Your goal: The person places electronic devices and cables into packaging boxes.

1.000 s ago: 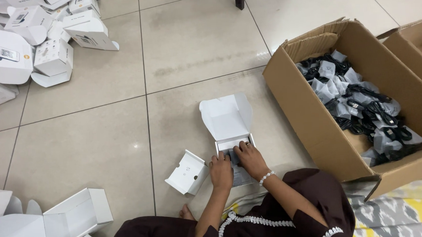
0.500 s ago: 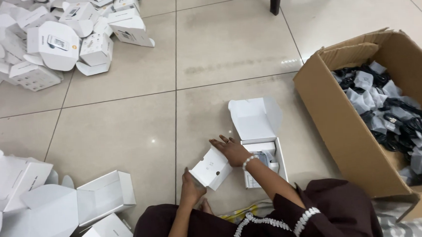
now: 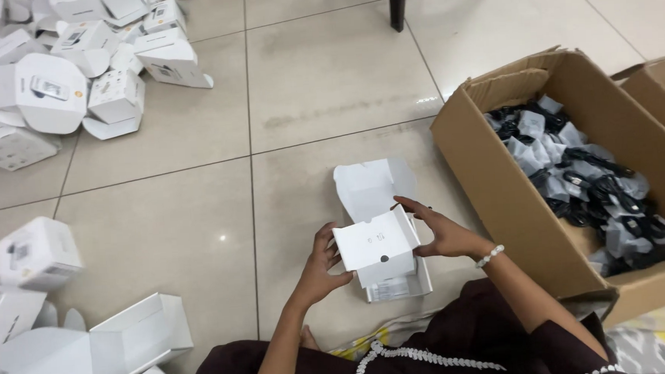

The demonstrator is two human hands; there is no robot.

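at lower centre of the frame both hands, left hand (image 3: 318, 265) and right hand (image 3: 442, 233), grasp the white insert tray (image 3: 376, 245) by its ends, long axis running left-right, directly above the open white box (image 3: 382, 199) on the floor.

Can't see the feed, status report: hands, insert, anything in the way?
Both hands, left and right, grip white insert. Held over open white box. Nothing blocking.

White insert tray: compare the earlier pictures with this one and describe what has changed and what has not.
The white insert tray, which lay on the floor tiles left of the open white box, has been picked up and moved right; the left hand and right hand now hold it over the box. The cardboard carton of bagged black cables and the heap of white boxes stayed put.
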